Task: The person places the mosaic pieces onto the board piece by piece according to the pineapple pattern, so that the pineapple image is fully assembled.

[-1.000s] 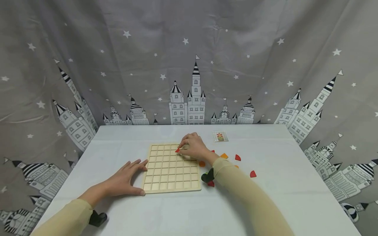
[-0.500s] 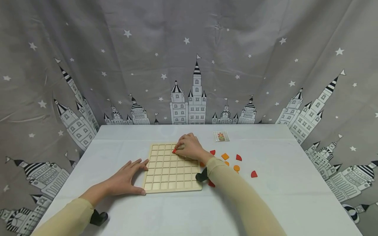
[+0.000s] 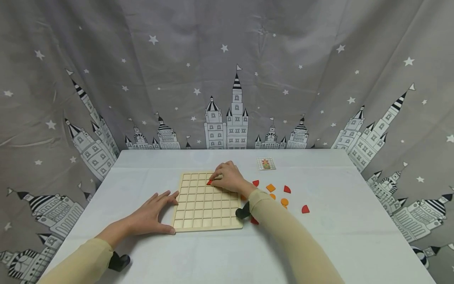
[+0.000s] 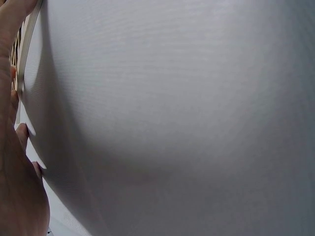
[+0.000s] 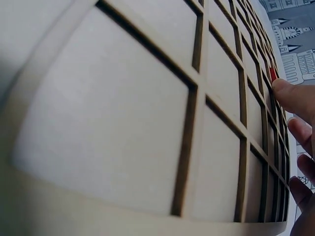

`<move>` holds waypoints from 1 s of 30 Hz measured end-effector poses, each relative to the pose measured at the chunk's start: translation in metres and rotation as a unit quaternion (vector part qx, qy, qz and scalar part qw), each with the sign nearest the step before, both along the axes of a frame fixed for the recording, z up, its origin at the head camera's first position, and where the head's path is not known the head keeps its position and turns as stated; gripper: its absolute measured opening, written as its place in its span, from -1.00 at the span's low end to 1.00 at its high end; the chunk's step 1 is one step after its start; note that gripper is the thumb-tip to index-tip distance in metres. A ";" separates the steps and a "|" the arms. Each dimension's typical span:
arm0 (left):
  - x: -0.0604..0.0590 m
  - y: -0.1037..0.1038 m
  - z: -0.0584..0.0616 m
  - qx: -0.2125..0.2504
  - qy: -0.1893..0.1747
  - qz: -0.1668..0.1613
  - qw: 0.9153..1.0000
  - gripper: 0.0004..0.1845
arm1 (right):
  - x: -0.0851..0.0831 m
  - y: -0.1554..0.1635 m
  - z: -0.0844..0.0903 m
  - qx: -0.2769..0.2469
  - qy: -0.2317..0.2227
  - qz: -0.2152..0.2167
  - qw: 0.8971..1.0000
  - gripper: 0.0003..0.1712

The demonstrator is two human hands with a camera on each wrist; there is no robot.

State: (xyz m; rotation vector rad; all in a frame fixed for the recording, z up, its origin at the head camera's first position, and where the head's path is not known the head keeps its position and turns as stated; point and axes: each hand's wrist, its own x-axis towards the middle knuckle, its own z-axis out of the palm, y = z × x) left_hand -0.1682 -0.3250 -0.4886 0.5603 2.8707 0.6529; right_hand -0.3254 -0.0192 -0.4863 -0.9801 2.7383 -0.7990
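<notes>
A pale wooden grid board lies flat on the white tablecloth. My right hand is over its far rows, and its fingertips pinch a small red piece down at a cell near the top middle. In the right wrist view the red piece shows as a sliver at the fingertip, beyond the board's cells. My left hand lies with straight fingers on the cloth, touching the board's left edge. The left wrist view shows that hand beside the board's edge.
Loose red and orange pieces lie right of the board: a red piece, an orange square, an orange disc, a red quarter. A small picture card lies behind them. A castle-print curtain surrounds the table.
My right hand has shifted a little to the left across the board's far rows with the red piece in its fingertips. The left hand has stayed in place.
</notes>
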 end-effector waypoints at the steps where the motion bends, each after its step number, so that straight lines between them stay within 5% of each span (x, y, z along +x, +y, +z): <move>1: 0.000 0.000 0.000 0.000 0.000 0.000 1.000 0.02 | 0.000 0.000 0.000 -0.002 -0.002 -0.001 1.000 -0.79; 30: -0.002 0.001 -0.001 0.005 -0.002 -0.005 1.000 0.01 | 0.003 0.009 0.005 -0.046 -0.035 0.004 0.998 -0.78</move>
